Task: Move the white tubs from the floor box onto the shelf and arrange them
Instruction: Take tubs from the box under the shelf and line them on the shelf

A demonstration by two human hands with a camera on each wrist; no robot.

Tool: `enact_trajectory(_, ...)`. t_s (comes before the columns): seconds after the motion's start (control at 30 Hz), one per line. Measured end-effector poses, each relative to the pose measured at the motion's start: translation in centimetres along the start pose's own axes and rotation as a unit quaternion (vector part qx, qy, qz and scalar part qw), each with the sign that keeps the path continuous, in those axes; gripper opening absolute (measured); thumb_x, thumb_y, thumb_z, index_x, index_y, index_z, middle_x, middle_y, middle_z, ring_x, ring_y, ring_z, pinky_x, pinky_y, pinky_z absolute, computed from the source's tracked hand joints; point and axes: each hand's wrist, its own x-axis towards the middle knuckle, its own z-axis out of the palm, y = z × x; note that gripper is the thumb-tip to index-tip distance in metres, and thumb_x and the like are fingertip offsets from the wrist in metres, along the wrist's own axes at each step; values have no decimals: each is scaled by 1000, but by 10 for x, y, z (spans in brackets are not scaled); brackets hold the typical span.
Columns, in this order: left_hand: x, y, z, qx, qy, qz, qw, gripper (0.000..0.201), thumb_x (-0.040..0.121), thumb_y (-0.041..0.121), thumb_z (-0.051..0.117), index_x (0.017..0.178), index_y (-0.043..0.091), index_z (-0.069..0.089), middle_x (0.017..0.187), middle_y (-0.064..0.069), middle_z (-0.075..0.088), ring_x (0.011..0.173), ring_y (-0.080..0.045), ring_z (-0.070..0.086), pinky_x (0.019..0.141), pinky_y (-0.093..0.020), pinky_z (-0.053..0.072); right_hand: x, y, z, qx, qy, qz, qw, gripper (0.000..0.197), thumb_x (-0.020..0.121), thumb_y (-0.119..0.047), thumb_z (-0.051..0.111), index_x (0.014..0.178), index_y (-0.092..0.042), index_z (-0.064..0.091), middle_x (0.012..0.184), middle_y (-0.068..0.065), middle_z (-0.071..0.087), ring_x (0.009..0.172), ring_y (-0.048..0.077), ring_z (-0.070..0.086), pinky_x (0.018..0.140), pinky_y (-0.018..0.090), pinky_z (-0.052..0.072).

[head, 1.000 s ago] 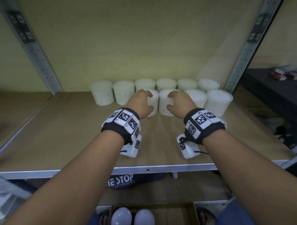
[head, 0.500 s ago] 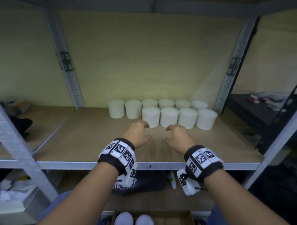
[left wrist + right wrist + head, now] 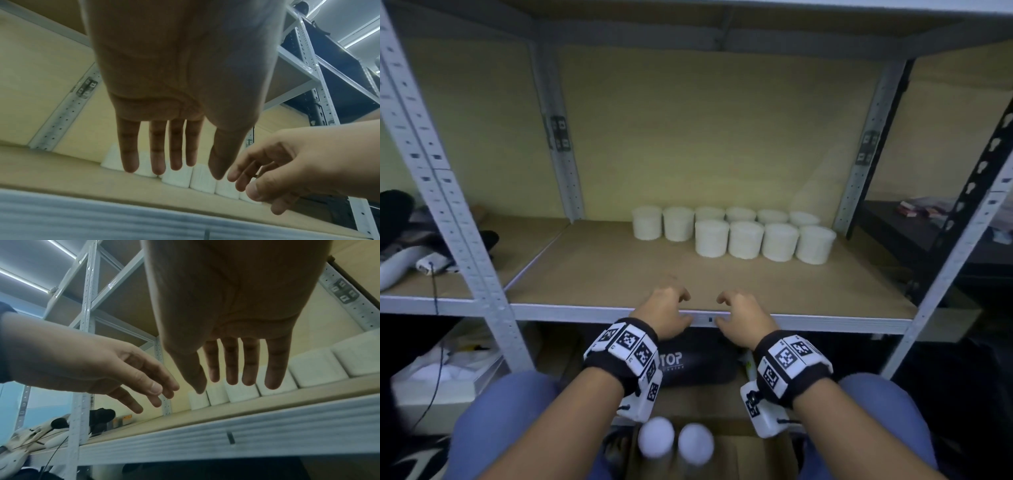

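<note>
Both hands empty: left hand [image 3: 666, 310] and right hand [image 3: 743, 313] hover at the shelf's front edge [image 3: 825, 322], fingers loosely spread. Ten white tubs [image 3: 744, 238] stand in two rows at the shelf's back right; two more [image 3: 676, 440] sit in the floor box [image 3: 770, 452] below. I judge them light, rigid, smooth; grasp round the sidewall.

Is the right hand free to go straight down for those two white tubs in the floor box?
Probably yes. The right hand is empty, fingers loosely spread, hovering at the shelf's front edge. The two tubs stand in the open floor box below, between the knees, with nothing covering them.
</note>
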Motion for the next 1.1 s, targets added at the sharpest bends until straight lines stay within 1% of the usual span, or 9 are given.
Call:
enact_trajectory(0.1, -11, -10, 10, -3, -8, -19, 1000, 41, 85, 29, 63, 124, 18, 56, 129, -4, 58, 115, -22, 58, 95, -29, 46, -6, -1, 18, -4, -9, -8, 1000, 35, 87, -25, 57, 121, -16, 57, 125, 6, 55, 121, 25, 49, 100, 37, 46)
enact_trajectory(0.27, -22, -39, 44, -25, -45, -55, 997, 42, 83, 28, 67, 121, 12, 59, 123, -6, 62, 112, -20, 60, 96, -27, 47, -2, 7, 63, -9, -66, -19, 998, 40, 87, -29, 59, 125, -17, 55, 127, 6, 52, 122, 26, 49, 100, 39, 46)
enact_trajectory(0.5, -15, -79, 106, -10, -132, -117, 984, 40, 80, 19, 67, 119, 11, 60, 122, -10, 64, 113, -25, 60, 96, -30, 49, 11, 23, 123, -4, -140, -1, 990, 35, 84, -28, 61, 118, -17, 57, 119, 7, 53, 115, 28, 53, 95, 44, 49)
enact_trajectory(0.67, -13, -101, 162, 6, -185, -145, 972, 44, 84, 20, 65, 126, 8, 57, 128, -13, 59, 119, -28, 57, 99, -31, 45, 17, 47, 170, 5, -185, 33, 982, 39, 80, -22, 63, 118, -15, 60, 124, 10, 57, 115, 29, 56, 98, 37, 49)
enact_trajectory(0.8, -14, -120, 200, 16, -224, -168, 960, 44, 86, 22, 61, 127, 9, 55, 131, -13, 57, 120, -30, 55, 98, -32, 46, 15, 69, 208, -24, -251, 59, 966, 32, 78, -24, 61, 106, -9, 64, 110, 13, 65, 106, 32, 62, 88, 36, 54)
enact_trajectory(0.83, -13, -123, 206, 20, -242, -172, 955, 45, 87, 21, 62, 129, 9, 53, 133, -14, 54, 121, -30, 54, 97, -33, 46, 14, 74, 217, -33, -265, 64, 961, 33, 77, -24, 61, 106, -8, 64, 110, 13, 65, 106, 33, 62, 88, 36, 54)
enact_trajectory(0.97, -8, -141, 229, 66, -280, -168, 943, 60, 86, 19, 63, 141, 9, 40, 147, -15, 36, 134, -30, 41, 109, -37, 40, 7, 90, 249, -69, -314, 73, 944, 55, 80, -27, 63, 131, -15, 51, 128, 13, 54, 117, 33, 53, 96, 38, 49)
enact_trajectory(1.03, -6, -150, 243, 92, -288, -164, 939, 67, 86, 18, 63, 146, 11, 32, 156, -15, 20, 143, -29, 28, 115, -40, 32, 5, 97, 263, -80, -324, 78, 939, 58, 81, -28, 64, 136, -17, 47, 134, 12, 51, 121, 32, 52, 99, 37, 47)
enact_trajectory(1.1, -5, -157, 256, 109, -328, -182, 921, 78, 87, 19, 64, 152, 15, 20, 161, -11, 1, 149, -30, 13, 119, -45, 24, 4, 105, 274, -82, -332, 81, 936, 58, 84, -28, 64, 138, -17, 45, 141, 9, 48, 127, 29, 48, 104, 36, 44)
